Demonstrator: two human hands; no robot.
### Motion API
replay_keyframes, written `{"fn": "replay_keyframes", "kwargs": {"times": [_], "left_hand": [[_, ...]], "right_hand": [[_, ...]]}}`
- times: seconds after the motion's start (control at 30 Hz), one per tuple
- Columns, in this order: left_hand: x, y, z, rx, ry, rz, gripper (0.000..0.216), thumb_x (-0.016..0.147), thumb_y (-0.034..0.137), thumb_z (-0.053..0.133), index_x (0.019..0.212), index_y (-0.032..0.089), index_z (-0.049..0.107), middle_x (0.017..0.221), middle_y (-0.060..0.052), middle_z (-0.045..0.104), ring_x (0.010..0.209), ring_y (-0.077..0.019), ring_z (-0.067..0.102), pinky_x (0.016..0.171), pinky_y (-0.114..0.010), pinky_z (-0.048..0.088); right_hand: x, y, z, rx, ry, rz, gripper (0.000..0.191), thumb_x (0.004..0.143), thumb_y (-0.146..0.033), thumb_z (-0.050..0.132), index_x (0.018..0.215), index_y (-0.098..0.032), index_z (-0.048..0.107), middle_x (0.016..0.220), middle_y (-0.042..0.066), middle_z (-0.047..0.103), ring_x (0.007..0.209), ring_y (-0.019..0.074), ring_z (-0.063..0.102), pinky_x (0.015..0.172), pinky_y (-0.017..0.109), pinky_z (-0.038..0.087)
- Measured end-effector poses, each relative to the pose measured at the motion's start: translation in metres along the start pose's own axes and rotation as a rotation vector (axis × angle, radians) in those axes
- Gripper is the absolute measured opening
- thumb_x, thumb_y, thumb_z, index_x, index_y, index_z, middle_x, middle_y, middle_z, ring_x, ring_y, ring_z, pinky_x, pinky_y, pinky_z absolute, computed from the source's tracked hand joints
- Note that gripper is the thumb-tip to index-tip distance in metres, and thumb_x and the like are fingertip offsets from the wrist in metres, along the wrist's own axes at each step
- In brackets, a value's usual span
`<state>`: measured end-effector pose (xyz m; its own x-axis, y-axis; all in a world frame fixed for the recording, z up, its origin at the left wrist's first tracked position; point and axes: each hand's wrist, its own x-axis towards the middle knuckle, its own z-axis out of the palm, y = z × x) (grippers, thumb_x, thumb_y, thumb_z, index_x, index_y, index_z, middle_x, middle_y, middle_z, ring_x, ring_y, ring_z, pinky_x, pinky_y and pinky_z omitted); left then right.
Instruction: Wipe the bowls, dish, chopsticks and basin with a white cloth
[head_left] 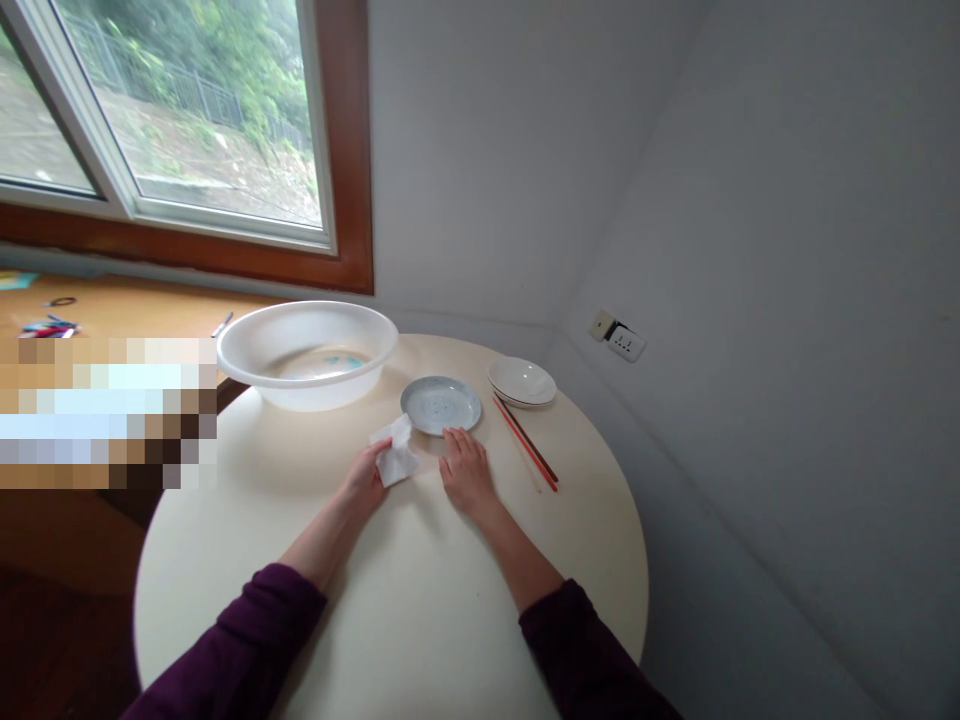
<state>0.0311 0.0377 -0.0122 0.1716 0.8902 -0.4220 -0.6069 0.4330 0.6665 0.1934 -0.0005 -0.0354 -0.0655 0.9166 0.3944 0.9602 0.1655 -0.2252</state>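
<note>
My left hand (367, 472) is closed on a crumpled white tissue (397, 458), which hangs out past the fingers. Just beyond it lies a pale grey-blue plate (440, 405) with a faint pattern. My right hand (466, 470) reaches to the near rim of this plate with fingers stretched out; whether the fingertips touch the rim I cannot tell. To the right of that hand lie a pair of red chopsticks (525, 445) and a dark brown chopstick (536, 450). White shallow bowls (523, 381), seemingly stacked, stand behind the chopsticks.
A large translucent white basin (322, 395) with some water stands at the table's back left. The round cream table (405, 620) borders a wooden desk (150, 300) holding several pens (51, 328). A window is above; a wall socket (626, 342) sits at right.
</note>
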Motion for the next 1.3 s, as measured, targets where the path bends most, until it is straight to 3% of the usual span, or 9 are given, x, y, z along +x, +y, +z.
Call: {"fn": "replay_keyframes", "kwargs": {"times": [0.23,0.47,0.63,0.7,0.8,0.93,1.1,1.2,1.3], "left_hand": [[-0.005,0.000,0.001,0.043,0.038,0.129,0.009,0.072,0.010,0.053,0.075,0.012,0.061,0.058,-0.003,0.063,0.045,-0.0141,0.057,0.044,-0.025,0.047],[-0.004,0.000,-0.008,0.102,0.224,0.454,0.005,0.073,0.017,0.054,0.074,0.015,0.059,0.062,0.001,0.062,0.055,-0.0111,0.057,0.054,-0.021,0.046],[-0.017,0.001,-0.015,0.232,0.297,0.647,0.016,0.069,0.027,0.060,0.061,0.014,0.056,0.053,0.004,0.052,0.050,-0.0091,0.046,0.047,-0.020,0.037],[-0.026,0.000,-0.013,0.352,0.278,0.752,0.023,0.069,0.032,0.059,0.056,0.015,0.052,0.048,0.005,0.045,0.047,-0.0081,0.039,0.044,-0.020,0.034],[-0.039,-0.005,-0.007,0.535,0.178,0.887,0.030,0.071,0.037,0.056,0.053,0.016,0.046,0.046,0.006,0.039,0.046,-0.0074,0.035,0.042,-0.020,0.031],[-0.053,-0.017,0.000,0.665,-0.052,0.882,0.029,0.077,0.038,0.052,0.060,0.015,0.051,0.051,0.004,0.044,0.048,-0.0081,0.039,0.044,-0.020,0.035],[-0.063,-0.027,0.005,0.814,-0.304,0.895,0.034,0.082,0.039,0.047,0.057,0.016,0.046,0.052,0.004,0.041,0.045,-0.0070,0.037,0.041,-0.019,0.033],[-0.064,-0.026,0.006,0.906,-0.303,0.944,0.032,0.083,0.036,0.046,0.058,0.016,0.046,0.054,0.003,0.042,0.048,-0.0081,0.040,0.046,-0.020,0.036],[-0.056,-0.018,0.003,0.991,-0.160,1.025,0.024,0.083,0.034,0.046,0.066,0.017,0.051,0.062,0.001,0.051,0.061,-0.0120,0.050,0.060,-0.024,0.043]], "right_hand": [[-0.009,-0.005,-0.005,0.049,0.073,-0.104,0.036,0.087,-0.020,0.039,0.120,-0.015,0.051,0.118,0.010,0.058,0.112,0.0206,0.045,0.099,0.037,0.025],[-0.033,-0.023,-0.015,0.181,0.099,-0.221,0.027,0.086,-0.017,0.039,0.106,-0.016,0.057,0.097,0.007,0.065,0.094,0.0189,0.052,0.092,0.036,0.030],[-0.055,-0.037,-0.029,0.284,0.127,-0.282,0.024,0.087,-0.019,0.040,0.096,-0.016,0.061,0.079,0.007,0.065,0.076,0.0189,0.054,0.076,0.034,0.039],[-0.060,-0.040,-0.035,0.372,0.158,-0.254,0.024,0.088,-0.020,0.039,0.094,-0.016,0.062,0.078,0.006,0.065,0.073,0.0180,0.055,0.073,0.033,0.041],[-0.060,-0.041,-0.042,0.566,0.217,-0.099,0.024,0.089,-0.024,0.039,0.102,-0.017,0.058,0.085,0.007,0.064,0.081,0.0173,0.056,0.074,0.032,0.044],[-0.050,-0.039,-0.048,0.845,0.207,0.097,0.040,0.081,-0.037,0.052,0.115,-0.016,0.049,0.094,0.008,0.061,0.086,0.0169,0.057,0.069,0.028,0.047],[-0.045,-0.044,-0.048,1.018,0.074,0.178,0.024,0.077,-0.038,0.056,0.086,-0.015,0.059,0.077,0.003,0.061,0.070,0.0141,0.056,0.062,0.025,0.046],[-0.044,-0.046,-0.049,1.042,0.089,0.251,0.022,0.077,-0.037,0.056,0.077,-0.015,0.058,0.067,0.000,0.057,0.062,0.0124,0.051,0.057,0.024,0.043],[-0.042,-0.037,-0.051,0.957,0.233,0.309,0.021,0.078,-0.036,0.054,0.072,-0.016,0.052,0.062,-0.003,0.051,0.057,0.0107,0.046,0.053,0.022,0.039]]}}
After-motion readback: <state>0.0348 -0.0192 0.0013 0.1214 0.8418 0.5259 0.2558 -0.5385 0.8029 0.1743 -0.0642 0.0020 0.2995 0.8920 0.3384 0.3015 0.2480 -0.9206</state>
